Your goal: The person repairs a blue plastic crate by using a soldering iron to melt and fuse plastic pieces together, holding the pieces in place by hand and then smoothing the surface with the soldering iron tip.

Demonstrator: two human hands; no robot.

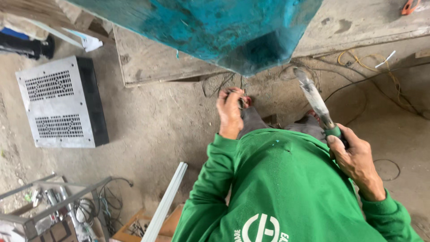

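The right hand [356, 161] has its fingers clamped on a green-handled paintbrush [316, 101], bristles up near the teal board [215, 31]. The left hand [230, 112] grips dark wire [242, 102], fingers curled together.

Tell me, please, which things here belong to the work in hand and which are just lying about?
In hand: left hand gripping wire; right hand holding knife; teal board.
Lying about: grey vented box, white rail, metal rack, yellow cable.
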